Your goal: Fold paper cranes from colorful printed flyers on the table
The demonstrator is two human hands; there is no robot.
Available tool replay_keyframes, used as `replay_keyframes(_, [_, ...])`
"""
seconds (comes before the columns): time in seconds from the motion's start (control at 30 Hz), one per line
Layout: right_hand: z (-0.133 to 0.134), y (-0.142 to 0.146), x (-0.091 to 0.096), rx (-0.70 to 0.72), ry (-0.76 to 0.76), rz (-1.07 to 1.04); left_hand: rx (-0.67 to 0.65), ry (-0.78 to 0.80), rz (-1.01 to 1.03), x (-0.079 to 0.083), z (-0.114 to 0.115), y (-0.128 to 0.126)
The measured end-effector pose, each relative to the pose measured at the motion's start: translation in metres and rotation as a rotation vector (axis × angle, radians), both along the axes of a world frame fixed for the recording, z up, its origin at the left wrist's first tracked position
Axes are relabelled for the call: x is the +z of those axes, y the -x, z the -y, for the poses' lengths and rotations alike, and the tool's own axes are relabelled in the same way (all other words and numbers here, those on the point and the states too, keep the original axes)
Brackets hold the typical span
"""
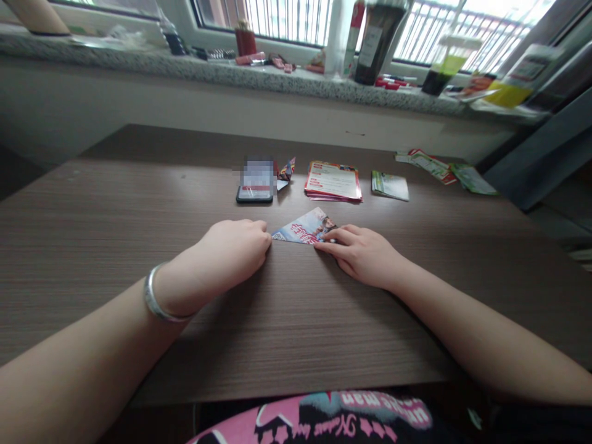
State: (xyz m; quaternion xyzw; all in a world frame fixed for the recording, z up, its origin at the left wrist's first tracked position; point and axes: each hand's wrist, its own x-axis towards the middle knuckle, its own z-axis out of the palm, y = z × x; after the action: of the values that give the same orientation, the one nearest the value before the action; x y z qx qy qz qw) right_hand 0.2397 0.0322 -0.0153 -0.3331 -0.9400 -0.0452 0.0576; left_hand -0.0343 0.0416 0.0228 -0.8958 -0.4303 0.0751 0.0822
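A printed paper folded into a triangle (305, 229) lies flat on the brown wooden table (139, 234) in front of me. My left hand (235, 246), with a silver bangle on the wrist, is curled into a fist and presses on the paper's left corner. My right hand (363, 253) lies over the paper's right corner, its fingers stretched out and pressing the fold down.
Beyond the paper lie a black phone (255, 185), a small folded paper figure (285, 171), a stack of red-and-white leaflets (333, 182), a green leaflet (391, 185) and more leaflets (435, 165) at the far right. The windowsill (259, 74) holds bottles and jars.
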Motion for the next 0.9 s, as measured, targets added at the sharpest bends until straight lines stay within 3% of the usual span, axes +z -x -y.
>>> replay_keyframes(0.17, [-0.001, 0.000, 0.000, 0.001, 0.003, -0.009, 0.068, 0.010, -0.063, 0.005, 0.004, -0.002])
replay_keyframes(0.37, [-0.003, 0.003, -0.003, -0.030, -0.027, -0.064, -0.055, -0.130, -0.005, -0.007, 0.002, -0.007])
replay_keyframes(0.43, [-0.004, 0.004, -0.004, -0.039, -0.033, -0.071, -0.154, -0.120, 0.077, -0.013, 0.001, -0.010])
replay_keyframes(0.53, [-0.006, 0.003, -0.004, -0.043, -0.031, -0.072, -0.195, -0.083, 0.106, -0.019, 0.001, -0.013])
replay_keyframes(0.67, [-0.007, -0.001, -0.003, -0.069, -0.031, -0.060, -0.137, -0.070, 0.076, -0.019, 0.002, -0.013])
replay_keyframes(0.9, [-0.005, -0.011, 0.006, -0.253, -0.031, 0.040, -0.008, -0.078, -0.008, -0.018, 0.003, -0.011])
